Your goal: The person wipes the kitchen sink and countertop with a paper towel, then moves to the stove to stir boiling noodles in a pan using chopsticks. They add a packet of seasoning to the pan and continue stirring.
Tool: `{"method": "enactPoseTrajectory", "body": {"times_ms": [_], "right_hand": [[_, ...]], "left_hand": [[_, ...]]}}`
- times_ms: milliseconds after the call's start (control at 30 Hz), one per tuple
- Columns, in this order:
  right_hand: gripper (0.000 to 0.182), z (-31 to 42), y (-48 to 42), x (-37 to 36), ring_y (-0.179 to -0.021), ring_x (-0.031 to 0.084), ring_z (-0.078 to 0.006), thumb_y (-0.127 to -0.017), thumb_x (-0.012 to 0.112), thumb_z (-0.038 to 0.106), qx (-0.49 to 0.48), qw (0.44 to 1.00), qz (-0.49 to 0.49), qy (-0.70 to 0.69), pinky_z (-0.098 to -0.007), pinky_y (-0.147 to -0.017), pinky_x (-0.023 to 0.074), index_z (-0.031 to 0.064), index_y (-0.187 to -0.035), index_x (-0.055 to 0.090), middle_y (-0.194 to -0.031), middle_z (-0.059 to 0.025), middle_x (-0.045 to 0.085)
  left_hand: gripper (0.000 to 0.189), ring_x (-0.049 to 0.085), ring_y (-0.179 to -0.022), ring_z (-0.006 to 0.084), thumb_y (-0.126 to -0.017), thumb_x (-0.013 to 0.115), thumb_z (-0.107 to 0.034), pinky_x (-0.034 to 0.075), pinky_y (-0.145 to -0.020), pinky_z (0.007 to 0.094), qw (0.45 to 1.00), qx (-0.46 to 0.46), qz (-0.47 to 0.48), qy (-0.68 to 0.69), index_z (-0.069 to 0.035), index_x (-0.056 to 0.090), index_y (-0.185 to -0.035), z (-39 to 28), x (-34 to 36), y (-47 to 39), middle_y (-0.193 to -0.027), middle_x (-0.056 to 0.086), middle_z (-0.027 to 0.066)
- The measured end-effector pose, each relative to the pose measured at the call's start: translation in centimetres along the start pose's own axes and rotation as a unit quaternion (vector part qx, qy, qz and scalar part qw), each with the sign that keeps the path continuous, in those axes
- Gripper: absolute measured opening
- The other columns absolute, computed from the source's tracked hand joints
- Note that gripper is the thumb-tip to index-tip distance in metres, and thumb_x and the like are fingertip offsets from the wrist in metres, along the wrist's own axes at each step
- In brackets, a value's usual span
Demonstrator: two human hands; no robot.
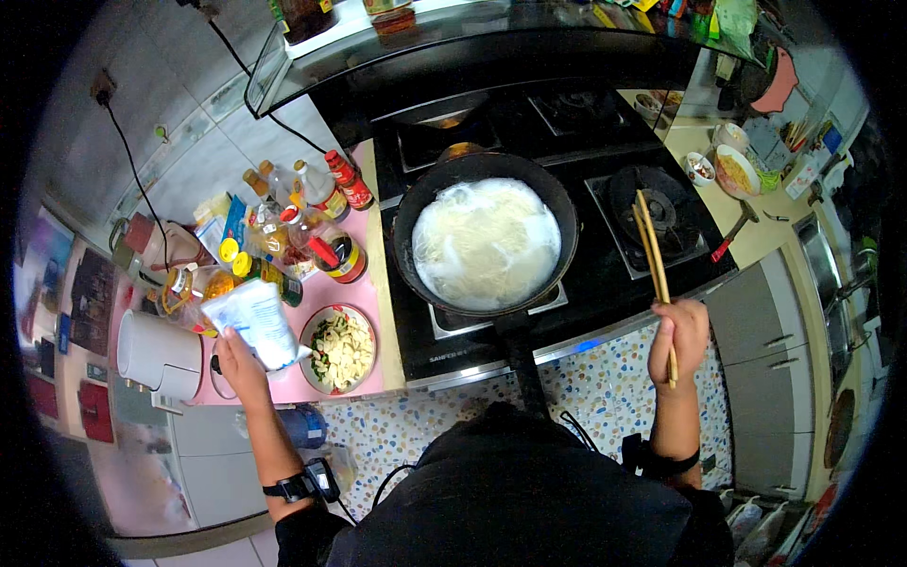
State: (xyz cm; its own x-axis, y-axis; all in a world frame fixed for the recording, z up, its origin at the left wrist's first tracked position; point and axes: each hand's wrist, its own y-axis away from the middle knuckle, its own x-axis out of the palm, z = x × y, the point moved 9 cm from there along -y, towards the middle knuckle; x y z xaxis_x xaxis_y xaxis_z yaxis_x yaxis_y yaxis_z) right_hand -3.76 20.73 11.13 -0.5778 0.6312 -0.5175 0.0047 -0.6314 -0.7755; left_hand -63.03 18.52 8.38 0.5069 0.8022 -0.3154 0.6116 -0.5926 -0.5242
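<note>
My left hand (pixel 243 365) grips a white plastic packet (pixel 256 322) with blue print, held over the pink counter. Beside the packet sits a bowl of chopped white and green food (pixel 340 351). A pair of wooden chopsticks (pixel 655 255) stands nearly upright in my right hand (pixel 680 340), tips pointing toward the right burner. Between my hands, a black wok (pixel 405 262) rests on the gas stove, its long handle (pixel 521 368) toward me. White foamy liquid with what look like pale noodles (pixel 489 241) fills the wok.
Several seasoning bottles (pixel 340 251) crowd the left counter, near a white cylindrical appliance (pixel 157 354). Another burner (pixel 652 209) lies right of the wok. On the right counter are bowls (pixel 737 173) and a red-handled tool (pixel 735 230). A range hood edge (pixel 482 46) overhangs the back.
</note>
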Motion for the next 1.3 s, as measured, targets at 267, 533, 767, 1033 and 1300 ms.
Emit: {"method": "enactPoseTrajectory", "body": {"times_ms": [267,533,767,1033,1300], "right_hand": [[0.013,-0.2,-0.6,0.2,-0.074,0.052,-0.025,-0.082,0.051,0.011,-0.028,0.996,-0.02,-0.088,-0.0326,-0.067,0.0434,0.0014,-0.084,0.06,-0.08,-0.0126,0.052],[0.014,-2.4,1.5,-2.7,-0.072,0.05,-0.0242,-0.083,0.05,0.011,0.029,0.994,-0.049,-0.095,-0.0319,-0.066,0.0421,0.0017,-0.084,0.06,-0.079,-0.0116,0.052],[0.012,-3.3,3.5,-3.7,-0.073,0.05,-0.0238,-0.082,0.051,0.009,0.047,0.995,-0.031,-0.078,-0.0315,-0.066,0.0421,0.002,-0.084,0.06,-0.08,-0.0115,0.052],[0.011,-3.2,3.8,-4.5,-0.075,0.05,-0.0241,-0.081,0.051,0.006,0.061,0.994,-0.039,-0.077,-0.0316,-0.068,0.0423,0.0009,-0.084,0.06,-0.081,-0.0123,0.052],[0.011,-2.9,3.9,-4.8,-0.075,0.05,-0.0243,-0.08,0.051,0.006,0.059,0.994,-0.053,-0.079,-0.0319,-0.068,0.0424,0.0008,-0.083,0.061,-0.081,-0.0128,0.051]], "left_hand": [[0.027,0.051,-0.056,0.0322,-0.089,0.046,-0.026,0.039,-0.051,0.0386,0.939,0.231,0.096,-0.236,-0.003,0.051,-0.077,-16.5,12.7,1.1,-0.062,0.052,0.0177],[0.025,0.056,-0.06,0.0362,-0.088,0.046,-0.03,0.043,-0.051,0.0448,0.876,0.339,0.142,-0.313,-0.007,0.053,-0.079,-21.0,19.6,0.9,-0.064,0.056,0.0187],[0.024,0.057,-0.058,0.0358,-0.088,0.046,-0.03,0.044,-0.051,0.0449,0.836,0.376,0.164,-0.363,-0.008,0.053,-0.08,-21.9,22.1,0.8,-0.063,0.057,0.0174],[0.023,0.057,-0.059,0.0355,-0.087,0.047,-0.029,0.044,-0.053,0.0457,0.845,0.367,0.156,-0.357,-0.008,0.052,-0.079,-22.0,22.4,0.5,-0.066,0.058,0.0168],[0.02,0.057,-0.059,0.0333,-0.084,0.05,-0.028,0.044,-0.051,0.0437,0.816,0.43,0.167,-0.348,-0.01,0.052,-0.077,-22.9,24.6,1.3,-0.063,0.057,0.0139]]}}
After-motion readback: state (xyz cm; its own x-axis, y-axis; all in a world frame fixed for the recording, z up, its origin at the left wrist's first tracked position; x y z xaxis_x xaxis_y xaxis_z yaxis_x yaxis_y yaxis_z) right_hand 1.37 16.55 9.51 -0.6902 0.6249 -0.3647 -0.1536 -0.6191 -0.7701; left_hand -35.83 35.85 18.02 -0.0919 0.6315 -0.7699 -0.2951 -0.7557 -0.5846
